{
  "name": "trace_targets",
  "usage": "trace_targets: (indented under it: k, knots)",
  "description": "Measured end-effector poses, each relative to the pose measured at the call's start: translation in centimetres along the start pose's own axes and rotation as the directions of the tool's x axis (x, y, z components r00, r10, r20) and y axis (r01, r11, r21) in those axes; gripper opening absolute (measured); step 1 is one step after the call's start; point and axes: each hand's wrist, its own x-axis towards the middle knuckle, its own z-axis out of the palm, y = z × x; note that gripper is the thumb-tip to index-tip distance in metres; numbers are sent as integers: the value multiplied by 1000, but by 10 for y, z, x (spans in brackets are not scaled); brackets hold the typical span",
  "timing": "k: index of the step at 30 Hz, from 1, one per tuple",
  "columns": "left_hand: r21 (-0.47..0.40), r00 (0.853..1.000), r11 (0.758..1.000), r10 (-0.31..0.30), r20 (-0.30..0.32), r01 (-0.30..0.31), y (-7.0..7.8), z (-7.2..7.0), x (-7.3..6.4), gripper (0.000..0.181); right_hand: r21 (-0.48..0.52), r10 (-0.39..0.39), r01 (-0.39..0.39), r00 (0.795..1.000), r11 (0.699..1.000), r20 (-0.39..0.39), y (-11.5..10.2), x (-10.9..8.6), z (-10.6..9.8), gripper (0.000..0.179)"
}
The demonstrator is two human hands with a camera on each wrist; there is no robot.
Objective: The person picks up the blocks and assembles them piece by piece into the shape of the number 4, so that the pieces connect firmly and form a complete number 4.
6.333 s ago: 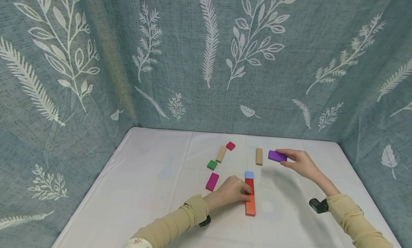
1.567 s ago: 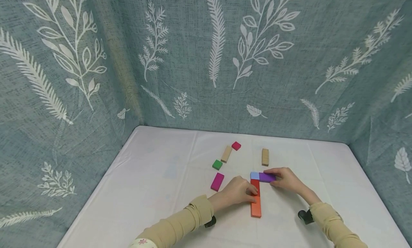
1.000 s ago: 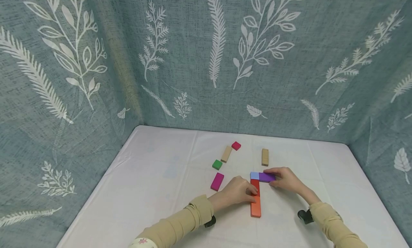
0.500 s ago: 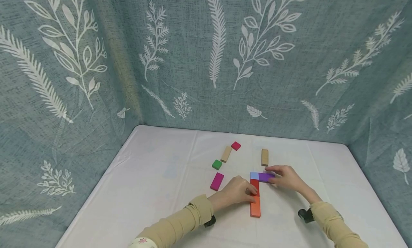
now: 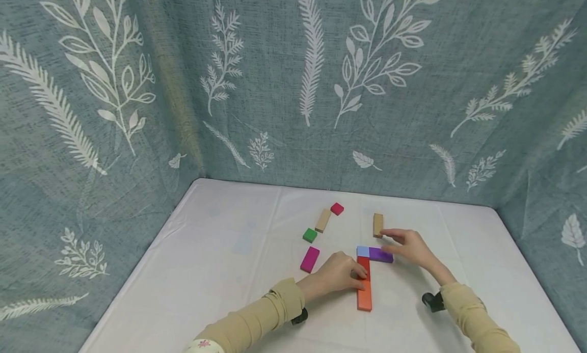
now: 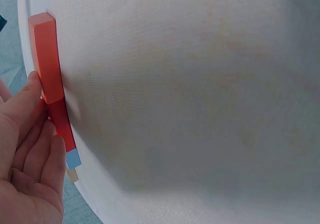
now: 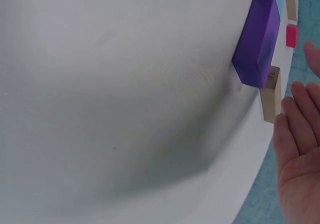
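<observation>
A red block and an orange block lie end to end in a row, with a light blue block at the far end. My left hand rests its fingertips on the row where red meets orange. From the blue block a purple block extends rightward, making a corner. My right hand hovers over it with fingers spread and holds nothing. Its index fingertip is right by a plain wooden block, which carries a small printed mark in the right wrist view.
Left of the row lie a magenta block and a green block. Farther back are a second wooden block and a crimson block. Patterned blue-green curtains enclose the white-covered table.
The purple block came down beside the blue one and my right hand let go of it. That hand then rose and moved toward the wooden block. My left hand keeps its place.
</observation>
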Motion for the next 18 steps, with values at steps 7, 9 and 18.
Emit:
trace_targets:
  k: [7, 9, 18]
  knots:
    - [11, 1000, 1000, -9, 0, 9, -1, 0, -1, 22, -8, 35, -36, 998, 999, -45, 2, 8, -4, 49]
    - [12, 1000, 1000, -14, 2, 14, 0, 0, -2, 23, -5, 53, -53, 997, 999, -55, 4, 10, -5, 51]
    - [14, 1000, 1000, -3, -7, 3, -2, 3, -3, 22, 20, 144, -143, 987, 990, -74, 18, 15, -14, 63]
